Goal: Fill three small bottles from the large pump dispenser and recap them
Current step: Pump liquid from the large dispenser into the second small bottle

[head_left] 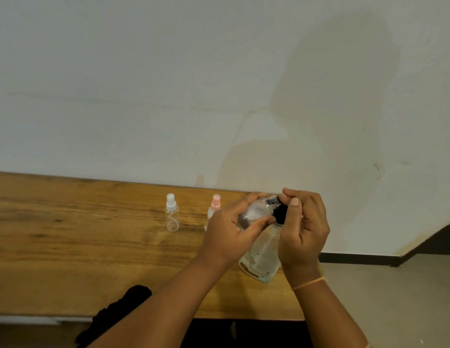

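My left hand (229,227) grips a small clear bottle (255,210), tilted on its side above the table. Its top end meets a black pump head (281,214), which the fingers and thumb of my right hand (304,229) curl round. Under it stands the large clear dispenser (261,259), with its dip tube showing; my hands partly hide it. Two other small clear bottles stand upright further back on the table: one with a white spray cap (172,213), and one with a pink spray cap (215,204), half hidden behind my left hand.
The wooden table (80,234) runs along a white wall (168,96). A black cloth-like thing (118,312) lies at the table's near edge on the left. To the right of the table is bare floor (394,297) with a dark skirting.
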